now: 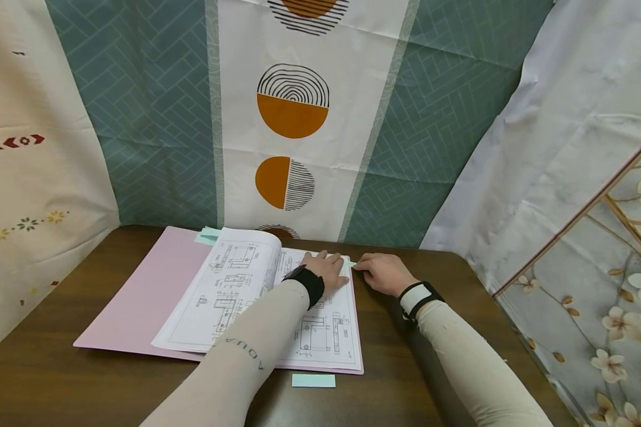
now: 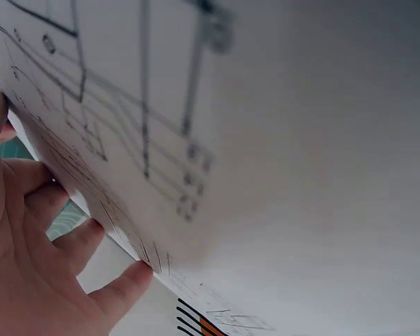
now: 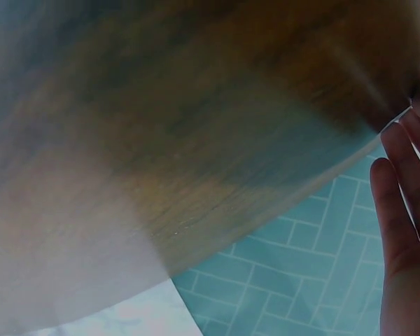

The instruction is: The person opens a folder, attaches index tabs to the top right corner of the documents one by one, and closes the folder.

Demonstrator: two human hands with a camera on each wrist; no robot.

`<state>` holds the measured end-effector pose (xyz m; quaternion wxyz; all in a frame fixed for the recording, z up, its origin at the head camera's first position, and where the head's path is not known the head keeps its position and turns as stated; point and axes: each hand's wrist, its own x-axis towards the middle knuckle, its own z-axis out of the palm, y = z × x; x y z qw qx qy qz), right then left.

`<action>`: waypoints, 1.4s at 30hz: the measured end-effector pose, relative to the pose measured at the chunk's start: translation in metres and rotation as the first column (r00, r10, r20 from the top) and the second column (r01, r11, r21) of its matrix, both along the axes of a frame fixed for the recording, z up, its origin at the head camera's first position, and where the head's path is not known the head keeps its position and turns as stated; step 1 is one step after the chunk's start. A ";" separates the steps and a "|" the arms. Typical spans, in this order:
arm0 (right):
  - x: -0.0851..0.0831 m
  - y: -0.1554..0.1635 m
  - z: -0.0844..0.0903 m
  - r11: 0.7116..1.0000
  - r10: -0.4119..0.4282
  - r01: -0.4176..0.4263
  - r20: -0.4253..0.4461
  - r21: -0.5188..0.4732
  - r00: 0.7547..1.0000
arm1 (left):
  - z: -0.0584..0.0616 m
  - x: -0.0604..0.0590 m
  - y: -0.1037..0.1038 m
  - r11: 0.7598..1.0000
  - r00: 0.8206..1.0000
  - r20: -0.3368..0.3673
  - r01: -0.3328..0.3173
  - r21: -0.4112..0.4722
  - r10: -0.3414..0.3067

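An open pink folder (image 1: 144,290) holds sheets of technical drawings (image 1: 320,341). My left hand (image 1: 326,271) rests on the upper part of the right-hand sheet, fingers spread and pressing the paper; the left wrist view shows its fingertips (image 2: 141,271) on the drawing. Just beyond that sheet's upper right edge, my right hand (image 1: 386,274) pinches a small pale green sticky tab (image 1: 351,263) between thumb and forefinger. Most of the tab is covered by the fingers. In the right wrist view, the right hand (image 3: 409,189) shows only partly, at the right border.
A turned sheet (image 1: 235,284) curls up over the folder's left side. Pale green tabs (image 1: 208,236) stick out at its top. Another pale green strip (image 1: 313,381) lies on the brown table (image 1: 400,379) below the folder. Patterned cloth (image 1: 294,35) hangs behind the table.
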<state>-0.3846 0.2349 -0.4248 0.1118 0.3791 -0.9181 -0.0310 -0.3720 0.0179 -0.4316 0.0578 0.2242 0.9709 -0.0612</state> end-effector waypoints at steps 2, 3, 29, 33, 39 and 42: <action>0.000 0.000 0.001 1.000 -0.003 0.003 0.000 -0.004 1.000 | 0.005 0.005 0.000 1.000 1.000 -0.006 -0.021 0.017 0.022; 0.001 0.000 0.001 1.000 -0.004 0.004 0.001 -0.006 1.000 | 0.007 0.007 0.000 0.999 0.999 -0.012 -0.031 0.026 0.031; 0.041 -0.002 0.003 0.997 -0.055 0.057 0.050 -0.043 0.997 | 0.046 0.056 -0.062 0.994 0.990 -0.120 -0.070 0.087 0.080; 0.054 -0.005 0.007 0.998 -0.047 0.048 0.042 -0.035 0.998 | 0.049 0.064 -0.079 0.992 0.986 -0.154 -0.050 0.118 0.068; 0.076 -0.004 0.012 0.997 -0.047 0.049 0.029 -0.056 0.998 | 0.050 0.077 -0.100 0.986 0.975 -0.219 -0.004 0.167 0.041; 0.088 -0.002 0.013 0.996 -0.037 0.039 0.020 -0.076 0.999 | 0.049 0.083 -0.108 0.984 0.976 -0.211 -0.016 0.180 0.054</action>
